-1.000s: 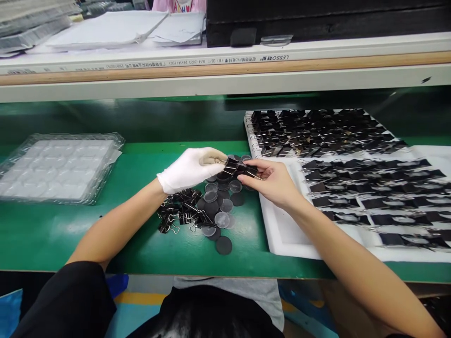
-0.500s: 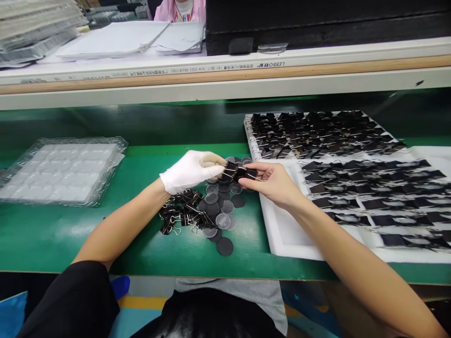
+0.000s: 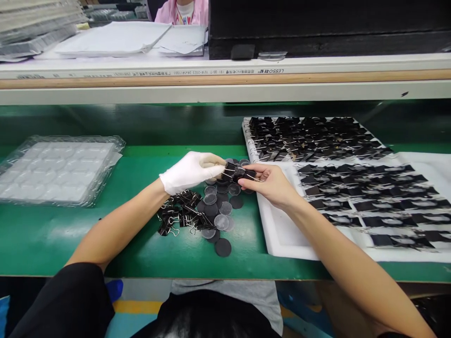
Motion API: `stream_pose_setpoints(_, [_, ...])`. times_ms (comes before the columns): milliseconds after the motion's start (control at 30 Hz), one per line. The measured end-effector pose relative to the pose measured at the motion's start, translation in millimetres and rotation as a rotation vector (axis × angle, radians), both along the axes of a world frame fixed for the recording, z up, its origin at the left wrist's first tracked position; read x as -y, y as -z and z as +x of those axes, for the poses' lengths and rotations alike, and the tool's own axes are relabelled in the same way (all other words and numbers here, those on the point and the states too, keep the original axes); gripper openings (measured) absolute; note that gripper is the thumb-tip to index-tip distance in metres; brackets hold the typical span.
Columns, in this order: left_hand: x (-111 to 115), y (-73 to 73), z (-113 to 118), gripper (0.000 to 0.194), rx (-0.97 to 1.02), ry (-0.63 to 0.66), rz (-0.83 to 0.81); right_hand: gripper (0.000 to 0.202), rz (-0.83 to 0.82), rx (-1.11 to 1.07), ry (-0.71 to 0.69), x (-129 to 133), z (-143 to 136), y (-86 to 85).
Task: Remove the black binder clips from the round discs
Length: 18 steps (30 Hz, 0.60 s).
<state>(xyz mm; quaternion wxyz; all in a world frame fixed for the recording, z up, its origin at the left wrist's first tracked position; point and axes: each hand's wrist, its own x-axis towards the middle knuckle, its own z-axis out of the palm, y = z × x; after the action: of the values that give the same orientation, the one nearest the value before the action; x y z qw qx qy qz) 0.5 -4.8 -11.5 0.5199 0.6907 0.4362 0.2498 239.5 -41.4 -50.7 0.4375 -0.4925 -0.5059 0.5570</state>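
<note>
Surface [image 3: 148, 256] is spanning the view, green and glossy. At its right, a white tray [image 3: 276, 230] is carrying rows of black clips [image 3: 352, 180]. Clear plastic trays [image 3: 56, 171] are lying at the left. Between them, the gloved left hand [image 3: 190, 172] and bare right hand [image 3: 276, 185] are each clamping a grip on opposite ends of the held clips [image 3: 237, 172], over scattered discs [image 3: 221, 222]. Loose clips [image 3: 180, 211] are lying beside the discs.

Above the green worktop [image 3: 137, 256], a white shelf edge [image 3: 123, 96] carries a wooden strip [image 3: 141, 81].
</note>
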Motion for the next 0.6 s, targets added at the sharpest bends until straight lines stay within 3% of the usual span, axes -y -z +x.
stream_pose_setpoints(167, [5, -6.9, 0, 0.061, -0.065, 0.061, 0.017, 0.047, 0.025, 0.010, -0.001, 0, 0, -1.3])
stream_pose_setpoints(333, [7, -5.6, -1, 0.047, -0.226, 0.073, 0.164, 0.042, 0.096, 0.075, -0.108, 2, 0, 1.4])
stream_pose_setpoints(467, [9, -2.0, -1, 0.050, -0.200, 0.074, 0.168, 0.036, 0.251, 0.167, -0.141, 2, -1, 0.9])
stream_pose_setpoints(600, [15, -8.8, 3, 0.067, -0.167, 0.100, 0.240, 0.024, 0.444, 0.338, -0.086, 6, 12, -15.9])
